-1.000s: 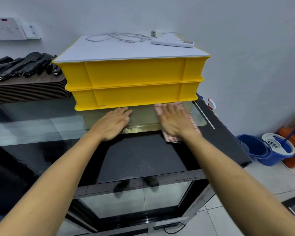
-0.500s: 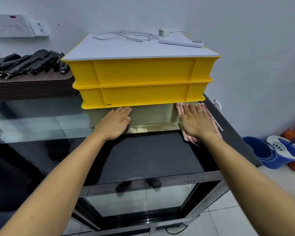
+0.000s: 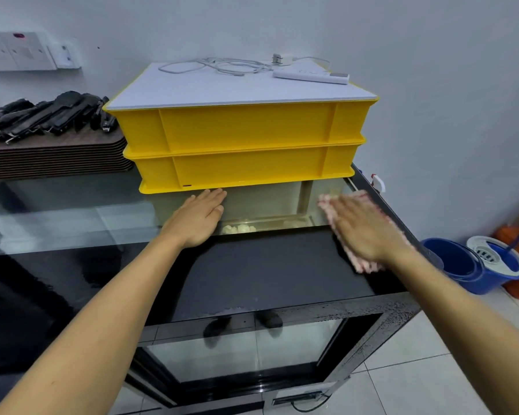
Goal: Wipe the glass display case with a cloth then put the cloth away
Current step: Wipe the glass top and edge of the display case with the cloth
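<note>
Right hand (image 3: 369,232) slid back toward the near right edge, flat with straight fingers pressing the red-checked cloth (image 3: 364,259) on the glass display case (image 3: 267,271), left hand (image 3: 197,221) unmoved, open, palm down on the glass, fingertips touching stacked yellow crates (image 3: 240,145) beyond.

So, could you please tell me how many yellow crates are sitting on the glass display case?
2, stacked at the back of the glass display case: the lower yellow crate on the glass, the upper yellow crate on it. None seems hidden.

Pale wall (image 3: 432,85), white tiled floor (image 3: 417,381), wall sockets (image 3: 15,52).
</note>
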The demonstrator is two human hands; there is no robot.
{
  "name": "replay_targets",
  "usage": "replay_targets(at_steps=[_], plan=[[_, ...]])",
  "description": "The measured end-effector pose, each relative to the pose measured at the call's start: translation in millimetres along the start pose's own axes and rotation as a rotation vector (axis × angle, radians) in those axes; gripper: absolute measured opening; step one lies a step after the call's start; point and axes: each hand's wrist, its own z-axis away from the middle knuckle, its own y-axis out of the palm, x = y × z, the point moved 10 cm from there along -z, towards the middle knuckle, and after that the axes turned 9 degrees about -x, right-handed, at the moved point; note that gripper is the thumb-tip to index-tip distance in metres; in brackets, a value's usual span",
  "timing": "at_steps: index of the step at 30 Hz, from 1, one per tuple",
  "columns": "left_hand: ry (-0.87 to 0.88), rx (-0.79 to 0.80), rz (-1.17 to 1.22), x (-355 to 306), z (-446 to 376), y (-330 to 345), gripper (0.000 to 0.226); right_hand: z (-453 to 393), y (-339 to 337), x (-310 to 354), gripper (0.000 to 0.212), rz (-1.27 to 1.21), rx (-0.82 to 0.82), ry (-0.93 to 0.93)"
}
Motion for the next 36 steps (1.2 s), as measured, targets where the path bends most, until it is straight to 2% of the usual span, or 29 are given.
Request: replay_targets(at_steps=[2, 4, 6, 8, 10, 12, 14, 16, 18, 20, 21, 23, 25, 27, 29, 31, 32, 34, 36], plan=[[-0.003, 0.002, -0.001, 0, -1, 1, 0.053, -26, 0, -41, 0.081, -0.008, -0.025, 0.246], [-0.009, 0.001, 0.003, 0, -1, 1, 0.052, -43, 4, -21, 0.080, 0.024, -0.071, 0.344], [-0.008, 0.001, 0.006, 1, -2, 1, 0.052, -49, 9, 57, 0.082, -0.037, -0.116, 0.190], [-0.006, 0.001, 0.012, 1, -1, 1, 0.052, -31, 23, 143, 0.070, -0.097, -0.042, -0.017], [-0.011, -0.001, 0.017, 1, -1, 0, 0.052, -11, 26, 186, 0.061, -0.157, 0.029, -0.174], [-0.014, -0.003, 0.013, 1, 0, 0, 0.052, -6, 23, 167, 0.060, -0.115, 0.013, -0.251], [-0.014, -0.004, 0.003, 0, 2, -1, 0.052, -15, 11, 108, 0.067, -0.048, -0.052, -0.199], [-0.013, -0.004, -0.007, -2, 3, -1, 0.053, -27, -4, 24, 0.077, 0.011, -0.130, 0.022], [-0.018, -0.005, -0.017, -2, 3, 0, 0.053, -28, -8, -33, 0.078, 0.002, -0.137, 0.306], [-0.021, -0.007, -0.022, -2, 1, 0, 0.053, -27, -6, -21, 0.073, 0.011, -0.135, 0.435], [-0.021, -0.007, -0.025, -2, 1, 0, 0.053, -29, -5, 12, 0.069, 0.015, -0.157, 0.383], [-0.017, -0.004, -0.016, -1, 1, 1, 0.053, -27, 4, 106, 0.062, -0.039, -0.166, 0.120], [-0.014, 0.005, 0.004, 0, 3, 0, 0.052, -6, 23, 186, 0.066, -0.081, -0.083, -0.143], [-0.012, 0.003, 0.012, 1, 2, -1, 0.052, 15, 22, 203, 0.063, -0.128, -0.025, -0.269], [-0.010, 0.005, 0.006, 0, 2, -1, 0.052, 22, 17, 168, 0.062, -0.076, -0.038, -0.332], [-0.016, 0.003, -0.004, -1, 4, -1, 0.052, 12, 7, 92, 0.077, -0.011, -0.091, -0.222], [-0.017, 0.001, -0.010, -2, 5, -1, 0.052, 5, 0, 42, 0.081, 0.010, -0.134, -0.083], [-0.018, -0.007, -0.037, -4, 6, -1, 0.053, 3, -12, -34, 0.074, 0.010, -0.181, 0.247], [-0.020, -0.008, -0.046, -6, 6, -1, 0.053, 9, -9, -35, 0.069, 0.020, -0.138, 0.454]])
